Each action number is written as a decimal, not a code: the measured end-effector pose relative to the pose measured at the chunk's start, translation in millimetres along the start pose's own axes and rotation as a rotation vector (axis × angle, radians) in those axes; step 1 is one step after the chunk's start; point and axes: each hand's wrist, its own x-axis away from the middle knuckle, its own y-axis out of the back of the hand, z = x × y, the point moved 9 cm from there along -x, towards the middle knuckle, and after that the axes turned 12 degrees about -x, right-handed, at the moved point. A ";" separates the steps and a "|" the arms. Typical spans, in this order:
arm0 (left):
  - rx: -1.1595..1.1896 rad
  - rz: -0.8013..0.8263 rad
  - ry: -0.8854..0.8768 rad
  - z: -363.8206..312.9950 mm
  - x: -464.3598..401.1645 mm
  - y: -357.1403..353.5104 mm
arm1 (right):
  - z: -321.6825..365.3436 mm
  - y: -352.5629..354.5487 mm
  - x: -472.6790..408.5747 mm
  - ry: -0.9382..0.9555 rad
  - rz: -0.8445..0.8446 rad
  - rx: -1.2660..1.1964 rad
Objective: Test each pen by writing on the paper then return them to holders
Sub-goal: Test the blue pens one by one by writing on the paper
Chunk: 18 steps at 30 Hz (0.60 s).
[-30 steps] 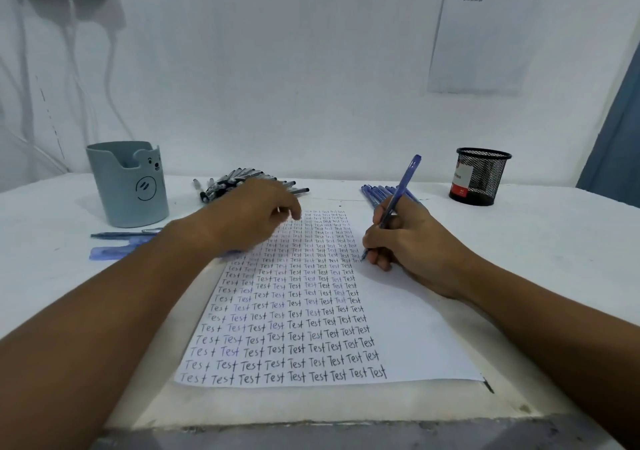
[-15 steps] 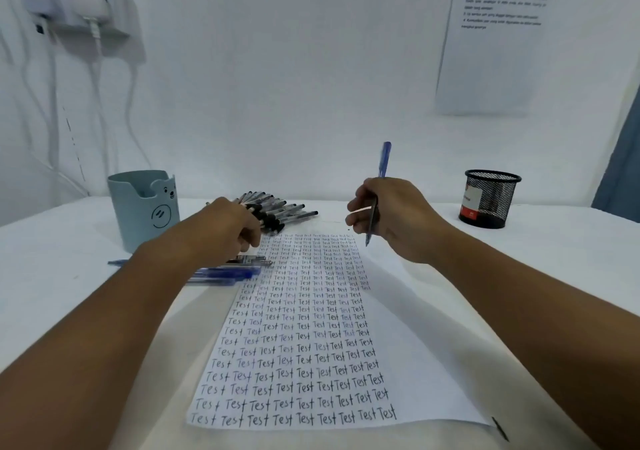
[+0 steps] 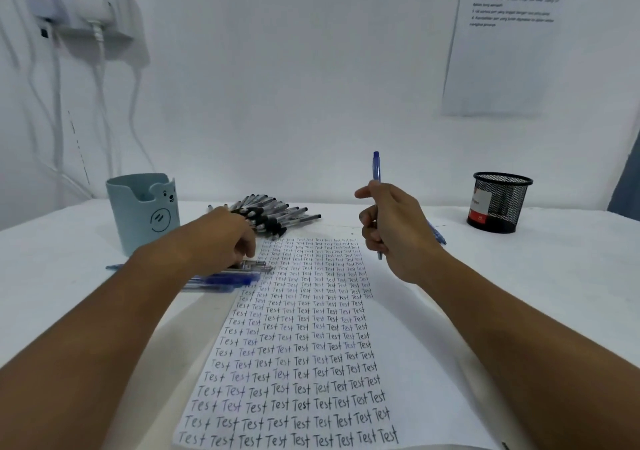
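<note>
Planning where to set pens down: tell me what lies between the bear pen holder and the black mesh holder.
In the head view, between the bear pen holder and the black mesh holder lie a heap of black pens, the paper's top edge and a few blue pens.

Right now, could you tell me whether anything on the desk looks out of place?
Yes: the pens are out of their holders. Black pens lie heaped behind the paper, and blue pens lie loose by the left hand. The mesh cup looks empty.

The right hand is raised, fingers curled around a blue pen held upright. The left hand reaches forward, palm down, fingertips low.
</note>
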 end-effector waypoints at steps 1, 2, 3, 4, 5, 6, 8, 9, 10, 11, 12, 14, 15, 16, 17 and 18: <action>0.000 0.005 -0.002 0.4 0.1 -0.7 | -0.7 3.3 -2.2 -0.004 -0.016 0.015; -0.002 0.013 -0.002 0.6 0.3 -1.5 | -1.1 8.5 -5.1 -0.008 -0.036 0.033; -0.004 0.020 -0.003 0.7 0.1 -2.4 | 0.3 15.4 -8.6 0.004 -0.059 0.089; -0.003 0.028 -0.002 0.8 0.0 -3.7 | 3.1 25.2 -13.8 0.041 -0.084 0.215; -0.001 0.034 -0.002 1.0 -0.4 -4.9 | 7.8 36.1 -19.2 0.096 -0.111 0.406; 0.001 0.036 -0.002 1.2 -0.9 -5.7 | 11.9 46.3 -24.1 0.146 -0.134 0.602; -0.001 0.036 -0.003 1.6 -1.8 -6.8 | 13.5 62.4 -31.4 0.186 -0.155 0.860; -0.001 0.037 -0.003 2.0 -2.2 -7.9 | 11.3 70.0 -34.1 0.184 -0.166 0.920; 0.000 0.035 -0.005 1.9 -2.5 -8.5 | 9.7 76.3 -36.2 0.185 -0.186 0.946; 0.002 0.029 -0.009 1.8 -2.9 -8.9 | 9.2 80.5 -37.5 0.200 -0.211 0.960; 0.007 0.016 -0.020 1.1 -3.1 -8.6 | 9.8 83.4 -37.9 0.228 -0.241 0.965; 0.027 -0.029 -0.050 -2.0 -4.4 -5.7 | 8.0 85.7 -38.9 0.254 -0.280 1.013; 0.038 -0.058 -0.065 -4.1 -5.2 -3.8 | 7.3 84.2 -38.6 0.261 -0.284 1.057; 0.051 -0.091 -0.083 -7.4 -5.7 -1.4 | 7.0 81.9 -38.6 0.272 -0.283 1.087; 0.070 -0.126 -0.105 -12.1 -5.5 1.7 | 6.9 79.3 -39.0 0.284 -0.276 1.103; 0.097 -0.163 -0.131 -18.0 -4.4 5.7 | 6.7 77.0 -39.5 0.294 -0.271 1.117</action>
